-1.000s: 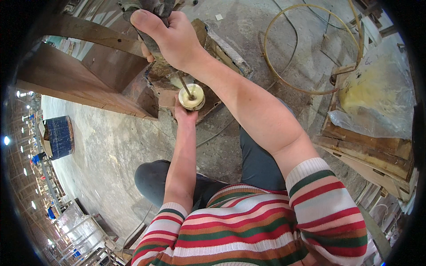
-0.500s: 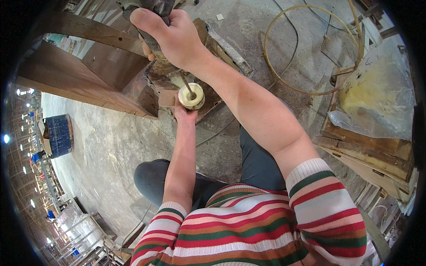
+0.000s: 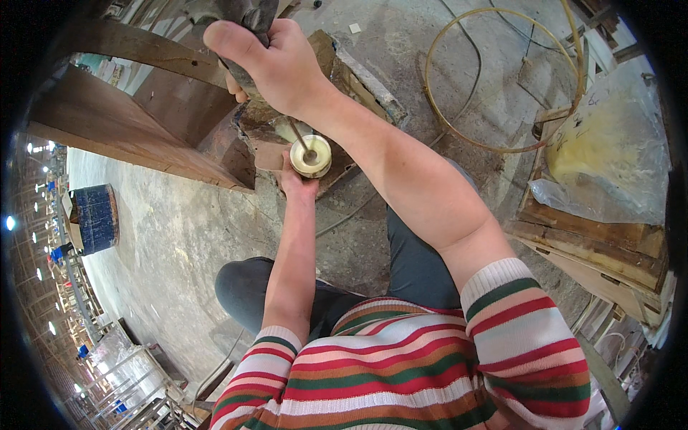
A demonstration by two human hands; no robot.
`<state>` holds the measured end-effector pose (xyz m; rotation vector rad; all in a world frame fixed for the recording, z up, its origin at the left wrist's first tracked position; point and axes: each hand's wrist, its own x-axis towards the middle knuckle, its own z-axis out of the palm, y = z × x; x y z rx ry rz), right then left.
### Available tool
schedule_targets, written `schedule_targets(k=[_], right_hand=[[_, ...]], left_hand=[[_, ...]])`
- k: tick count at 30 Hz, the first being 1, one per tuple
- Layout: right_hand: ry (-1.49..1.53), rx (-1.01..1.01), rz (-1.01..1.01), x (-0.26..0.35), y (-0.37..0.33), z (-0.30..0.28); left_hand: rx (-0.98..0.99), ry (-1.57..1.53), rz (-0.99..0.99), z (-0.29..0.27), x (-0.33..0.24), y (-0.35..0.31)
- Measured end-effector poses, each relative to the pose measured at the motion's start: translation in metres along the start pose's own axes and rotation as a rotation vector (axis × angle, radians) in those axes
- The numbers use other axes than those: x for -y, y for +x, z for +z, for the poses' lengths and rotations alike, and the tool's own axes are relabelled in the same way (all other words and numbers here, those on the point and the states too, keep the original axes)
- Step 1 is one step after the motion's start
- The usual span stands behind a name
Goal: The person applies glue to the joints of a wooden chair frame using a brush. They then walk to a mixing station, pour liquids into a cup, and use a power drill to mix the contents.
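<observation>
Below the middle of my reach, my left hand (image 3: pixel 296 183) is wrapped round a small round cup (image 3: pixel 320 171) with cream-coloured stuff inside. A thin metal rod (image 3: pixel 299 136) slants down into the cup, its lower end in the cream. Up at the top, my right hand (image 3: pixel 283 68) grips a dark, worn handheld power tool (image 3: pixel 247 18), thumb stretched along it. My right wrist hides where the rod's upper end leads, so I cannot tell for sure that it joins the tool. A brown flat piece (image 3: pixel 269 156) lies beside my left fingers.
Large wooden panels (image 3: pixel 129 136) stand at the left. Under the cup is a rough, stained block (image 3: pixel 337 79) on the concrete floor. A yellowish hose (image 3: pixel 430 86) loops at the right, near a clear plastic bag (image 3: pixel 609 143) on a wooden box (image 3: pixel 588 229). A blue drum (image 3: pixel 98 218) stands far left.
My right hand and the dark tool have shifted slightly left. The rod's lower end has moved a little within the cup, while my left hand stays nearly in place.
</observation>
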<state>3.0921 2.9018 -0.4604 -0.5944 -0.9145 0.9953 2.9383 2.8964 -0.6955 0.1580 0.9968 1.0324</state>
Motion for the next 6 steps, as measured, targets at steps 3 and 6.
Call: schedule_targets(k=[3, 6], right_hand=[[0.008, -0.002, 0.004, 0.0001, -0.0011, 0.0009], [-0.011, 0.007, 0.017, 0.0004, -0.0015, 0.0013]], left_hand=[[0.002, -0.014, -0.017, 0.0027, 0.0011, -0.0025], [-0.003, -0.014, -0.031, 0.0025, -0.0005, -0.0032]])
